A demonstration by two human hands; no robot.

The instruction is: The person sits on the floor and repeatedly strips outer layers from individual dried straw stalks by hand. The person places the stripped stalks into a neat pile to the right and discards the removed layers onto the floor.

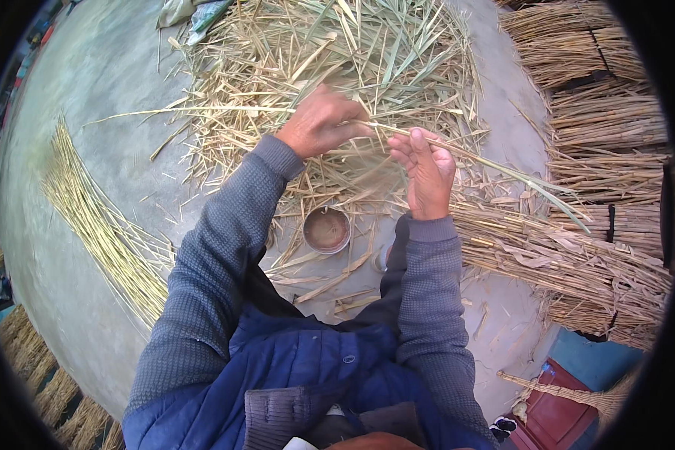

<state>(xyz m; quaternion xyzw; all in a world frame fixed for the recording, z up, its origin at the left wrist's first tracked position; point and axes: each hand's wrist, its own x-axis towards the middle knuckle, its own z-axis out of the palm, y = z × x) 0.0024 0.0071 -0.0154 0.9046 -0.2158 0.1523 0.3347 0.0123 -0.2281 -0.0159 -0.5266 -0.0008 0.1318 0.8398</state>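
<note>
A long dry reed stalk (pixel 472 156) runs across between my hands, its greenish leafy end reaching out to the right and its thin pale end to the left. My left hand (pixel 324 122) is closed around it, fingers curled inward. With thumb and fingers, my right hand (pixel 427 172) supports the stalk a little to the right of the left one. Beneath both hands spreads a wide heap of stripped reed leaves (pixel 315 52), green and straw-coloured. Between my legs a small round bowl (pixel 327 229) stands on the floor.
At left, a bundle of thin peeled stalks (pixel 109 217) lies on the concrete floor (pixel 75 67). Unstripped reeds (pixel 555 255) lie by my right knee. Tied reed bundles (pixel 607 135) line the right side. Lower right are a dark red panel (pixel 559 409) and a straw broom (pixel 577 394).
</note>
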